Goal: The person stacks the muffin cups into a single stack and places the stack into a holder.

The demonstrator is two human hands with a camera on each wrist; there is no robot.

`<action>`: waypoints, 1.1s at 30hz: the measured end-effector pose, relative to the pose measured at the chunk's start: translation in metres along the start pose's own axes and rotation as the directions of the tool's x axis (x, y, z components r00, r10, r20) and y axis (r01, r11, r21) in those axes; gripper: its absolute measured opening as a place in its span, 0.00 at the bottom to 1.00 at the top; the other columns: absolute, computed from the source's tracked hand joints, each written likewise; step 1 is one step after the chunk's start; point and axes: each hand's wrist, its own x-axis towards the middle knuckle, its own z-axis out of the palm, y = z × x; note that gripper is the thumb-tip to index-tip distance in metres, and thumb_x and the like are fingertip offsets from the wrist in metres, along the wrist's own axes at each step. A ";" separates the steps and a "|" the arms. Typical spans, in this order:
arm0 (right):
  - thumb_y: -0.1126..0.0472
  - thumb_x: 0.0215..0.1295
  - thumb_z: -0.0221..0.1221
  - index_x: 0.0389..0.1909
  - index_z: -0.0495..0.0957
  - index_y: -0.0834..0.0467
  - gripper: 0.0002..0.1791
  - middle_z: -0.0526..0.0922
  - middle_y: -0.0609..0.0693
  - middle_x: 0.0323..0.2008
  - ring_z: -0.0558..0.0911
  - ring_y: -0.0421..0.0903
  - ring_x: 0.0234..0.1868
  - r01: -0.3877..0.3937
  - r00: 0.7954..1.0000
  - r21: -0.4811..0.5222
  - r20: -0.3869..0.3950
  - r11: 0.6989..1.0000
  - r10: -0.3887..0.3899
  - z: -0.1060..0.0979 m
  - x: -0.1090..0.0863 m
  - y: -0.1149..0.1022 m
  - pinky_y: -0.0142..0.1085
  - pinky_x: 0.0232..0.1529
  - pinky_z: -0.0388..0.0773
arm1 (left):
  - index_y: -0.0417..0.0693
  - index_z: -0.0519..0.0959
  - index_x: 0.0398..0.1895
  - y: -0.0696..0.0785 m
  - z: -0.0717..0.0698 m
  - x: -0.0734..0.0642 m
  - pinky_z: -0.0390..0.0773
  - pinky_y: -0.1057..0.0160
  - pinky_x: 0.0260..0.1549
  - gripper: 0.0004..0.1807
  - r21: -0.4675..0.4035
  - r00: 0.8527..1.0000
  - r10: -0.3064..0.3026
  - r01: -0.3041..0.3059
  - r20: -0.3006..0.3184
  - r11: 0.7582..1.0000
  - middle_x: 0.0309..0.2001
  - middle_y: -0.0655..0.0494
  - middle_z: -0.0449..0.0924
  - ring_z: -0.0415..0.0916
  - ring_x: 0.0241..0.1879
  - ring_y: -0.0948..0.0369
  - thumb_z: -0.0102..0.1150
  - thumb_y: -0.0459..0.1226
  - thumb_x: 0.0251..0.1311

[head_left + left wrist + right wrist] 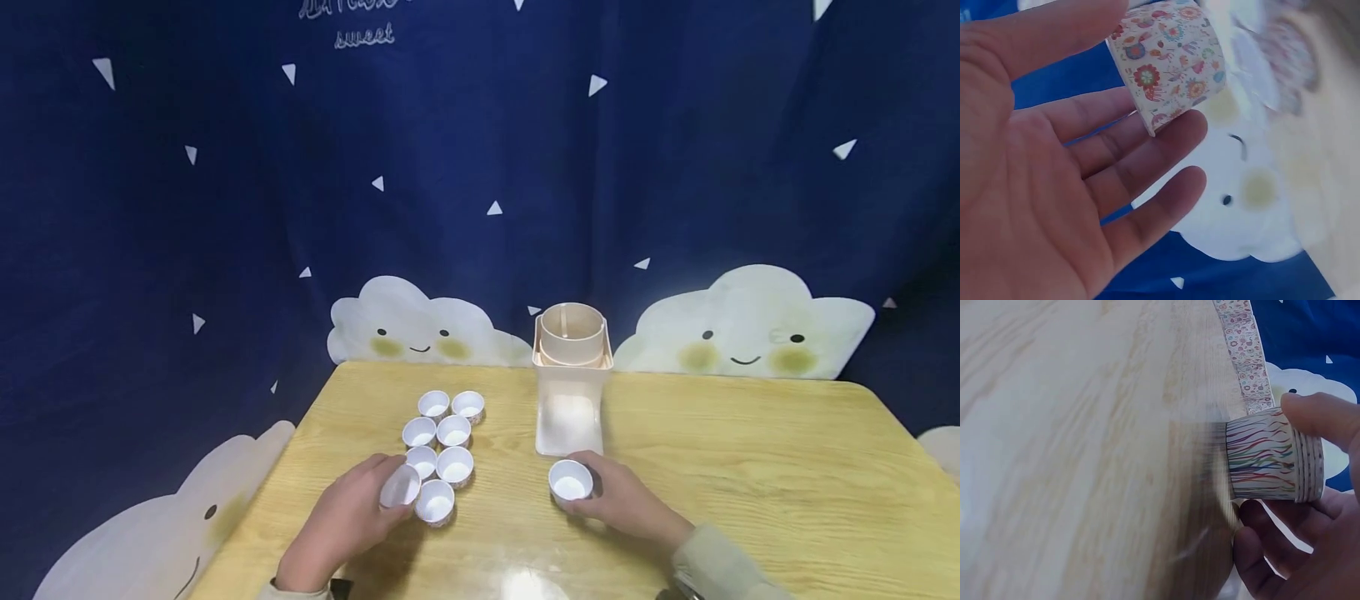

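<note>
My left hand (pixel 348 508) pinches a floral paper baking cup (pixel 1169 59) between thumb and fingers. That cup is tilted, its mouth facing up and right in the head view, and it overlaps the near left end of the cup group. My right hand (pixel 626 500) grips a short stack of nested paper baking cups (pixel 1263 456) with wavy coloured lines, thumb on one side near the rims and fingers on the other. In the head view the stack's white open top (pixel 570 481) faces up, just in front of the beige holder (pixel 570 375).
Several white-lined paper cups (pixel 454 431) stand in two close rows left of centre; their floral sides (pixel 1249 359) show in the right wrist view. The beige holder has a round ring on top and stands at the wooden table's (pixel 750 467) back edge, before a blue curtain (pixel 465 125).
</note>
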 end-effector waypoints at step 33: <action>0.49 0.50 0.74 0.57 0.76 0.53 0.33 0.84 0.47 0.48 0.80 0.46 0.50 -0.029 1.000 0.001 -0.005 1.000 0.029 0.003 -0.001 0.003 0.38 0.50 0.74 | 0.51 0.78 0.58 0.060 0.004 0.036 0.81 0.59 0.49 0.31 -0.141 0.961 0.267 -0.276 -0.077 0.951 0.53 0.60 0.82 0.81 0.51 0.62 0.75 0.42 0.48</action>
